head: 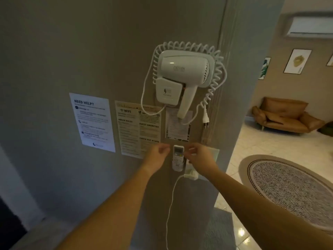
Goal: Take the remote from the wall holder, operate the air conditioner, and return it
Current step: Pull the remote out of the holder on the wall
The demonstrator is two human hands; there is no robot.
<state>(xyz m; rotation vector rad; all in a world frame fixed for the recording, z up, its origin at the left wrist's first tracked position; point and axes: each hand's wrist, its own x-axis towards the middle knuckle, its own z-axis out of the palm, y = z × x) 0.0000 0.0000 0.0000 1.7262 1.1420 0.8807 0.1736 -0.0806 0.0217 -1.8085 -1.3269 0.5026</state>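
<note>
A small white remote (178,152) with a grey display stands upright in a clear wall holder (178,166) on the grey wall. My left hand (158,153) hovers just left of the remote, fingers curled and apart, holding nothing. My right hand (199,153) is just right of it, fingertips close to the remote's upper edge; contact is unclear. The white air conditioner (310,27) hangs high on the far wall at the upper right.
A white hair dryer (182,76) with a coiled cord is mounted above the remote. Paper notices (92,121) hang to the left. A plug with a white cable (191,176) sits in a socket below right. Beyond are a round rug (292,188) and a brown sofa (284,116).
</note>
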